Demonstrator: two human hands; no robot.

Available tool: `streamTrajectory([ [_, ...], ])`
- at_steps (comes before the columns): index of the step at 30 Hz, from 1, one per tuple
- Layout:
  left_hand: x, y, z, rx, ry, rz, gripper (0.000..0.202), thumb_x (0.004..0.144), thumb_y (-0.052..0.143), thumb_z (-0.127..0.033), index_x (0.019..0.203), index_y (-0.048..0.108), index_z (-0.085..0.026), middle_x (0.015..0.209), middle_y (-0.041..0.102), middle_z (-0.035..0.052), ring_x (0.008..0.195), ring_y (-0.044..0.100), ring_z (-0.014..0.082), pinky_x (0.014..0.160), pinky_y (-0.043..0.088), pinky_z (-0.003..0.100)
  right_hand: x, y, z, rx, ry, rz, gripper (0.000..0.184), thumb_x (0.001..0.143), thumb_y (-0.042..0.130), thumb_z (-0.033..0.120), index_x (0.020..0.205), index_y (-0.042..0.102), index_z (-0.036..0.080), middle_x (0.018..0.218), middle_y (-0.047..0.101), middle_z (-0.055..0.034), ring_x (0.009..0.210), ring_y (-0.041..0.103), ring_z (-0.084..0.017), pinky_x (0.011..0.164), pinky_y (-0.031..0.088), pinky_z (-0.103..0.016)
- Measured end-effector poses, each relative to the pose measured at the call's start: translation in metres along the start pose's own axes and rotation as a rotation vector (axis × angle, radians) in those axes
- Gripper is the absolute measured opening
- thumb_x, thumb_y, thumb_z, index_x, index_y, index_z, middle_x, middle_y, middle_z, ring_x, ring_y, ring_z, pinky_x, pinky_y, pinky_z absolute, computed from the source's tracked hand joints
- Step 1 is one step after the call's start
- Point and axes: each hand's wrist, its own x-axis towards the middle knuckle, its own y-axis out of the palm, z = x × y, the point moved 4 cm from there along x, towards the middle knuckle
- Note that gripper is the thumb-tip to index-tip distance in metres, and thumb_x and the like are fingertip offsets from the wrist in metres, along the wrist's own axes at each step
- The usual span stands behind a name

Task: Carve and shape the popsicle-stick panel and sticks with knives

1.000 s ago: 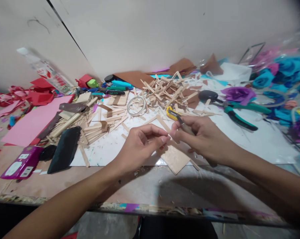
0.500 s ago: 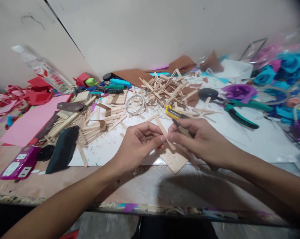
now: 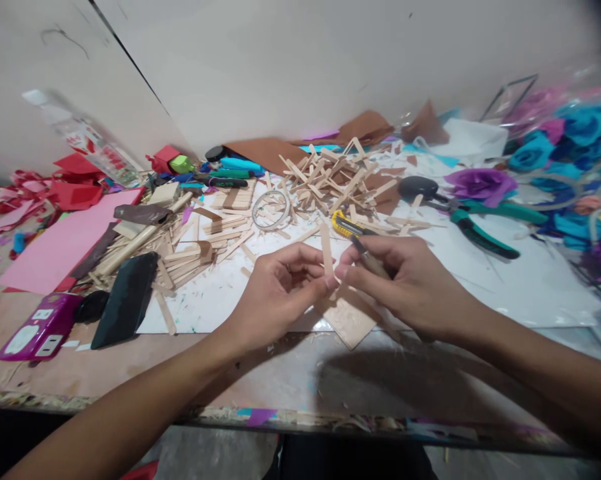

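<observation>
Between the thumb and fingers of my left hand (image 3: 293, 283) is a wooden craft stick (image 3: 326, 243), standing nearly upright in the view. My right hand (image 3: 398, 277) has its thumb and fingertips closed close beside the stick's lower part. A slim piece with a dark end (image 3: 373, 260) lies within the right fingers; its kind is unclear. Just past these fingers shows a yellow and black utility knife (image 3: 345, 225), and whether the hand touches it is hidden. Below both hands lies a flat wooden panel (image 3: 350, 320).
Beyond my hands is a heap of craft sticks (image 3: 325, 177), with a tape roll (image 3: 271, 229) beside it. Green-handled pliers (image 3: 485, 237) lie to the right, near paper flowers (image 3: 480, 185). Leftward are a phone (image 3: 125, 300), a purple device (image 3: 40, 327), pink paper (image 3: 70, 240) and a bottle (image 3: 88, 143).
The craft stick has turned from a slant to nearly upright, its top end swinging right. My right fingertips have shifted slightly, and the left hand still holds the stick.
</observation>
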Motion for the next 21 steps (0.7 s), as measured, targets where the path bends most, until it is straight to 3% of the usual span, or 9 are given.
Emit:
streamTrajectory([
  [3, -0.002, -0.001, -0.004, 0.238, 0.115, -0.026, 0.006, 0.096, 0.076, -0.024, 0.093, 0.074, -0.018, 0.085, 0.075, 0.0013, 0.076, 0.068, 0.0112, 0.069, 0.053, 0.022, 0.0, -0.003, 0.001, 0.068, 0.004, -0.079, 0.016, 0.093, 0.075, 0.033, 0.087, 0.071, 0.019, 0.057, 0.053, 0.0064, 0.045, 0.037, -0.007, 0.042, 0.027, -0.023],
  [5, -0.005, -0.001, -0.011, 0.474, 0.291, -0.034, 0.004, 0.097, 0.073, -0.02, 0.093, 0.073, -0.018, 0.084, 0.073, 0.0004, 0.077, 0.066, 0.011, 0.07, 0.051, 0.024, -0.001, -0.004, 0.001, 0.152, 0.03, -0.126, 0.02, 0.09, 0.079, 0.037, 0.094, 0.07, 0.02, 0.051, 0.051, 0.0089, 0.039, 0.037, -0.007, 0.037, 0.025, -0.024],
  [8, -0.011, 0.001, -0.019, 0.731, 0.561, -0.044, 0.005, 0.096, 0.072, -0.012, 0.097, 0.072, -0.017, 0.087, 0.071, 0.0019, 0.083, 0.065, 0.0129, 0.075, 0.05, 0.027, -0.001, -0.004, 0.003, 0.244, 0.005, -0.149, 0.023, 0.089, 0.082, 0.037, 0.086, 0.066, 0.02, 0.051, 0.056, 0.0085, 0.036, 0.038, -0.006, 0.034, 0.023, -0.023],
  [11, -0.014, -0.002, -0.024, 0.788, 0.674, -0.111, 0.012, 0.093, 0.075, -0.01, 0.103, 0.073, -0.017, 0.09, 0.071, 0.0028, 0.084, 0.066, 0.0133, 0.075, 0.053, 0.027, -0.002, -0.004, 0.005, 0.262, -0.065, -0.143, 0.02, 0.094, 0.077, 0.031, 0.084, 0.066, 0.018, 0.067, 0.071, 0.0034, 0.037, 0.039, -0.003, 0.035, 0.026, -0.023],
  [14, -0.016, -0.006, -0.029, 0.785, 0.738, -0.202, 0.019, 0.09, 0.08, -0.01, 0.106, 0.074, -0.018, 0.088, 0.071, 0.0012, 0.08, 0.066, 0.0117, 0.071, 0.053, 0.025, -0.002, -0.005, 0.0, 0.246, -0.083, -0.158, 0.01, 0.099, 0.07, 0.027, 0.095, 0.068, 0.018, 0.078, 0.077, 0.0004, 0.038, 0.04, -0.003, 0.036, 0.027, -0.024],
  [17, -0.019, -0.006, -0.034, 0.815, 0.819, -0.238, 0.023, 0.088, 0.08, -0.008, 0.107, 0.075, -0.02, 0.09, 0.071, 0.001, 0.081, 0.067, 0.0122, 0.071, 0.055, 0.026, -0.002, -0.006, -0.006, 0.223, -0.092, -0.167, 0.009, 0.1, 0.069, 0.027, 0.104, 0.069, 0.019, 0.082, 0.078, -0.0005, 0.04, 0.04, -0.003, 0.037, 0.029, -0.024],
  [21, -0.021, -0.006, -0.038, 0.829, 0.863, -0.24, 0.022, 0.088, 0.08, -0.006, 0.105, 0.075, -0.018, 0.089, 0.071, 0.0014, 0.08, 0.066, 0.0121, 0.071, 0.055, 0.026, -0.003, -0.007, -0.007, 0.162, -0.12, -0.206, 0.009, 0.099, 0.071, 0.028, 0.102, 0.07, 0.019, 0.085, 0.074, 0.0, 0.043, 0.041, -0.003, 0.037, 0.031, -0.023],
])
